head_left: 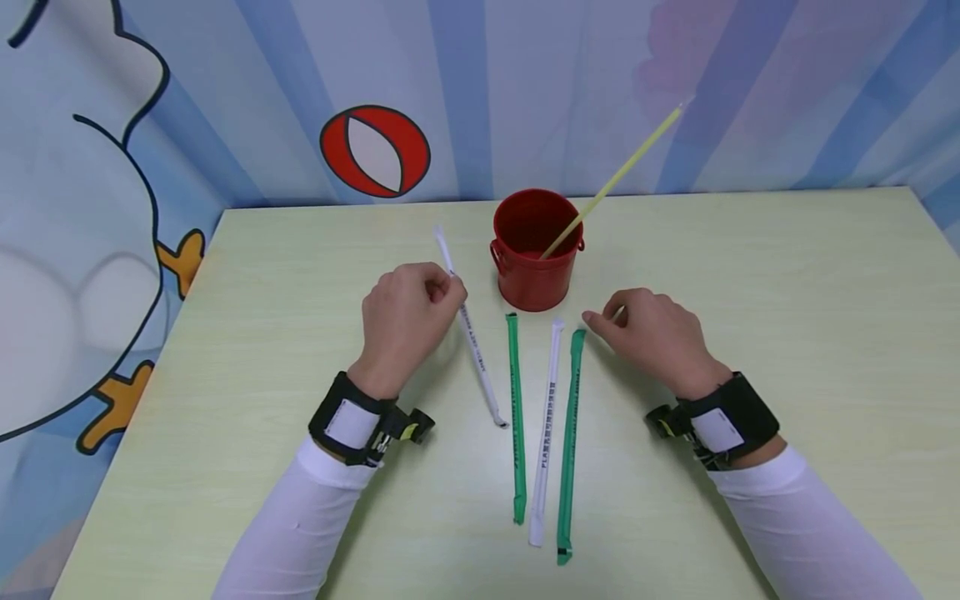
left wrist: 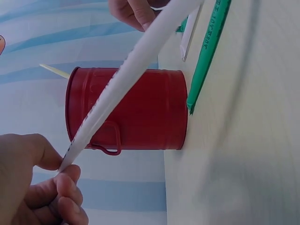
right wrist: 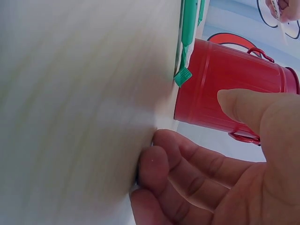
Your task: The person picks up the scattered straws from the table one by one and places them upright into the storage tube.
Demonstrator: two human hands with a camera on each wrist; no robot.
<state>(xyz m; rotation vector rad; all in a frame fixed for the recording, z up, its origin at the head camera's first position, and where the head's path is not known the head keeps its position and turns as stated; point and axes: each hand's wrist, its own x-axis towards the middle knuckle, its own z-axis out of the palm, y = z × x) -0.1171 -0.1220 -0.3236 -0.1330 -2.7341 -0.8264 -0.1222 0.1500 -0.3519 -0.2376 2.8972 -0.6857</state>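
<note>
My left hand (head_left: pixel 408 321) pinches a white paper-wrapped straw (head_left: pixel 478 358) between thumb and fingers near its upper part. The straw slants above the table, its lower end toward me, and crosses in front of the red bucket (left wrist: pixel 154 108) in the left wrist view. To the right, my right hand (head_left: pixel 656 337) holds nothing; its thumb (right wrist: pixel 243 105) reaches forward and its fingers curl loosely close to the tabletop. Nearest to it lies a green wrapped straw (head_left: pixel 572 442). Another white wrapped straw (head_left: pixel 547 442) and a second green wrapped straw (head_left: pixel 517 417) lie beside that one, roughly parallel.
The small red bucket (head_left: pixel 532 283) with side handles stands upright at the back of the pale table (head_left: pixel 810 333). A yellow straw (head_left: pixel 626 168) leans out of it to the right. Behind the table hangs a blue striped cloth (head_left: pixel 525 83) with cartoon prints.
</note>
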